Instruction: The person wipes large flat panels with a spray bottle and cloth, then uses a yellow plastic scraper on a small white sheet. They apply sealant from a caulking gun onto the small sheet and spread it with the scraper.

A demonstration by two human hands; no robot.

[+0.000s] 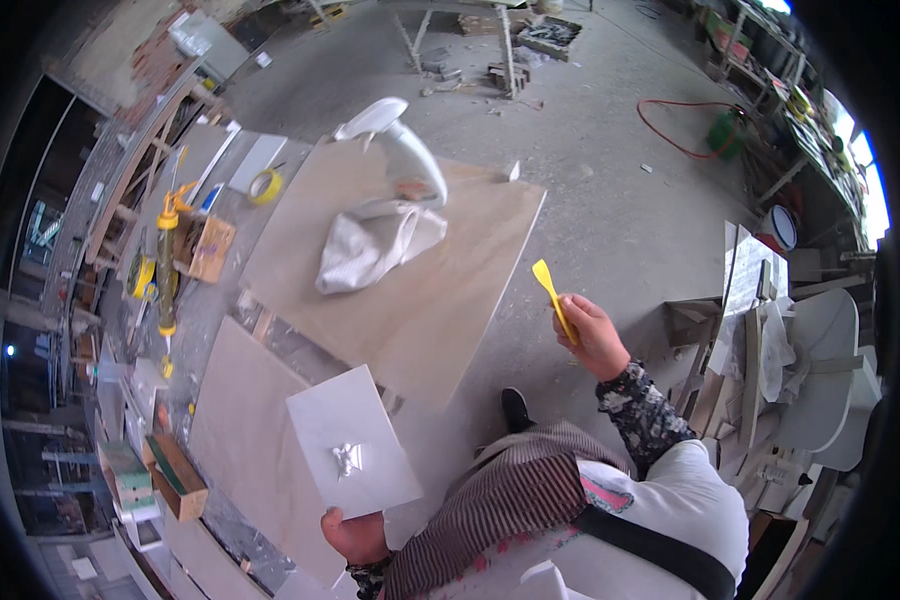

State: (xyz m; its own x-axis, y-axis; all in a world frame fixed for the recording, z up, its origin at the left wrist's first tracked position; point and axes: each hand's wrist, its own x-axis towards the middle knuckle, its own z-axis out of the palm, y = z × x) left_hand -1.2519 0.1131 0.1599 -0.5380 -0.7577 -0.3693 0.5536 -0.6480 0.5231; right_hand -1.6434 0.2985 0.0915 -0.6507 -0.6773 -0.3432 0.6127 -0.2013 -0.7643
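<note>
My left hand (355, 537) grips the near corner of a flat white board (342, 415). A small glossy white dollop (347, 460) sits on that board's face. Out to the right, my right hand (592, 335) is closed round a yellow plastic spatula (546, 282), its flat blade pointing up and away. Ahead lies a large beige stone-like slab (400, 330), bearing a crumpled white cloth (375, 245) and a white spray bottle (410, 165). A second beige slab (245, 400) lies partly beneath the white board.
Along the left stand a yellow caulking gun (167, 265), a roll of yellow tape (265, 187), a cardboard box (211, 248) and an open green-brown box (175, 480). To the right are stacked boards (820, 370). A red hose (660, 130) lies on the floor farther off.
</note>
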